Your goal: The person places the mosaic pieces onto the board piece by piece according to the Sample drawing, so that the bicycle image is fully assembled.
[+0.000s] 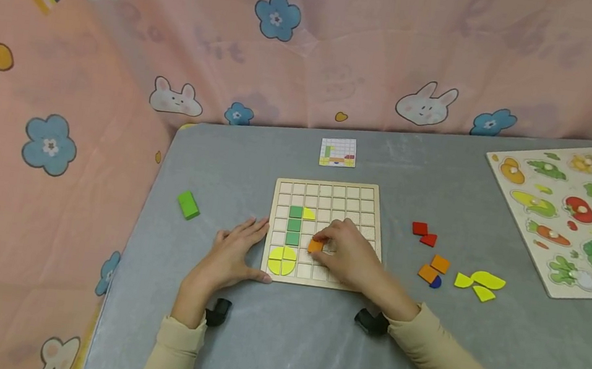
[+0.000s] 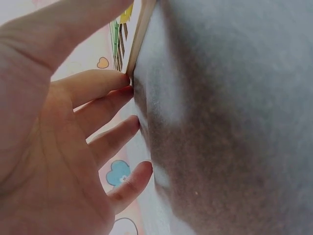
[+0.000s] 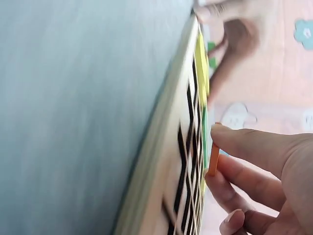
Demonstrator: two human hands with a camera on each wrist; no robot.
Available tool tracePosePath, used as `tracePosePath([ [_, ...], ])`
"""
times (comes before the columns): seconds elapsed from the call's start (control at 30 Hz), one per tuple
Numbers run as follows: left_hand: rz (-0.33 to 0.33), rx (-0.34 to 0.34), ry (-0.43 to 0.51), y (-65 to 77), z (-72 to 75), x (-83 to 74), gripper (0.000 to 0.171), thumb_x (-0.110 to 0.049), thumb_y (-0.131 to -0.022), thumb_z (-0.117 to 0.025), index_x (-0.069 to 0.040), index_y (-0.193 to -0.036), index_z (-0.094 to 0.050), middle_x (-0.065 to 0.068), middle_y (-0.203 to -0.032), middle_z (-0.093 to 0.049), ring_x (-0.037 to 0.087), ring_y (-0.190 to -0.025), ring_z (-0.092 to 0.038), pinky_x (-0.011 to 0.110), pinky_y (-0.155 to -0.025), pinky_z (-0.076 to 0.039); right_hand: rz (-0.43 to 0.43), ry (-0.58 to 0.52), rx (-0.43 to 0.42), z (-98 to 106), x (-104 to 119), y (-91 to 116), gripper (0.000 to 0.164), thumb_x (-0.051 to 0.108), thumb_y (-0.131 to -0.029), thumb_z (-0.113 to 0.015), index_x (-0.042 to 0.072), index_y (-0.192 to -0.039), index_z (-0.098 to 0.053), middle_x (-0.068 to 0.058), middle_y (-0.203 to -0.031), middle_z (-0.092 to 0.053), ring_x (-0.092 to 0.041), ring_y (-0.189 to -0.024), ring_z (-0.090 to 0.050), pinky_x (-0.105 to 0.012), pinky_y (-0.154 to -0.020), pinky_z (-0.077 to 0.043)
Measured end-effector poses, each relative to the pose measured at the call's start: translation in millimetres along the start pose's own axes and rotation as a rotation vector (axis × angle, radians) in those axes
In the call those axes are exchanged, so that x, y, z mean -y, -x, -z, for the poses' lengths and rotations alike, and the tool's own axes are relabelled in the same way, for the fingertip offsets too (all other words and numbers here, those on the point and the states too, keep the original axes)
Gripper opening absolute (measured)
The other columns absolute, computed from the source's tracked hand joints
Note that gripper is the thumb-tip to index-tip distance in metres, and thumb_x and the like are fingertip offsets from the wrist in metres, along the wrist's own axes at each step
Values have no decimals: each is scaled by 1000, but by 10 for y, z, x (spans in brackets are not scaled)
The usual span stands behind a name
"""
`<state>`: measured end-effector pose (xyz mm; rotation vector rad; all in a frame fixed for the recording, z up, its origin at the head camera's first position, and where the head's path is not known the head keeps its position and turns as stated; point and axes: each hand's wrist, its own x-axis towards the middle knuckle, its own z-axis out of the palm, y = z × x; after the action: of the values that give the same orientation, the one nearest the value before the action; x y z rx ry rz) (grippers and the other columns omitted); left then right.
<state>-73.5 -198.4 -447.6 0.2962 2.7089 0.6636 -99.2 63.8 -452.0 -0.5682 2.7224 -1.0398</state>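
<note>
A wooden grid board (image 1: 352, 203) lies on the grey table. In it sit green square tiles (image 1: 294, 225) in a column, a yellow quarter-circle tile (image 1: 309, 213) beside the top one, and a yellow circle of quarter tiles (image 1: 282, 260) at the lower left. My right hand (image 1: 349, 255) pinches an orange square tile (image 3: 214, 159) between thumb and fingers, close over the middle of the board. My left hand (image 1: 230, 254) rests at the board's left edge, its fingers fairly straight and spread, fingertips at the rim and thumb at the lower left corner.
Behind the board lies a small pattern card (image 1: 337, 152). To the right are red tiles (image 1: 420, 228), orange tiles (image 1: 439, 264), a blue piece (image 1: 436, 282) and yellow pieces (image 1: 488, 279). A vegetable puzzle board (image 1: 562, 229) lies far right, a green block (image 1: 189, 205) left.
</note>
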Motion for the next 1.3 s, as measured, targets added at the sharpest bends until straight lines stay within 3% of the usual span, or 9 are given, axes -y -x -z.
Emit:
tracePosePath([
  [0.2, -5, 2, -7, 5, 12, 7, 113, -35, -73, -98, -15, -166, -36, 1, -175, -31, 29, -164, -25, 57, -112, -28, 86, 67, 19, -142, 134, -9, 20, 14, -86, -89, 9, -104, -84, -2, -99, -71, -19, -94, -56, -36, -80, -52],
  [0.47, -9, -2, -9, 10, 12, 10, 113, -35, -74, -98, -14, -166, -36, 1, -175, -31, 29, -164, -25, 57, -112, -28, 30, 73, 20, -136, 146, -40, 18, 15, -82, -92, 11, -98, -85, 0, -97, -70, -20, -93, -56, -36, -77, -52],
  [0.63, -4, -1, -5, 16, 11, 10, 113, -35, -74, -98, -14, -166, -36, 1, -175, -31, 29, -164, -25, 57, -112, -27, 22, 82, 34, -115, 130, 0, 23, 15, -83, -92, 10, -104, -86, 0, -98, -69, -19, -92, -55, -33, -74, -50],
  [0.83, -5, -1, 8, 10, -2, 7, 115, -35, -73, -98, -15, -166, -35, 0, -175, -30, 28, -165, -23, 58, -113, -26, -10, 59, 12, 11, -56, 163, 24, 17, -85, -90, 11, -108, -85, -2, -103, -70, -22, -98, -55, -37, -79, -50],
  [1.07, -6, -12, 7, 13, -12, 6, 115, -34, -72, -99, -14, -166, -36, 1, -175, -31, 28, -164, -24, 58, -113, -27, -92, 49, -10, 303, -349, 447, 29, 21, -89, -87, 10, -113, -77, -12, -119, -64, -30, -110, -55, -40, -79, -51],
  [1.3, -6, -6, 6, 3, -18, 9, 115, -35, -72, -99, -15, -166, -36, 0, -175, -30, 28, -165, -24, 58, -113, -26, -114, 206, -78, 573, -651, 793, 37, 17, -88, -87, 6, -120, -73, -18, -121, -62, -36, -108, -52, -46, -77, -49],
])
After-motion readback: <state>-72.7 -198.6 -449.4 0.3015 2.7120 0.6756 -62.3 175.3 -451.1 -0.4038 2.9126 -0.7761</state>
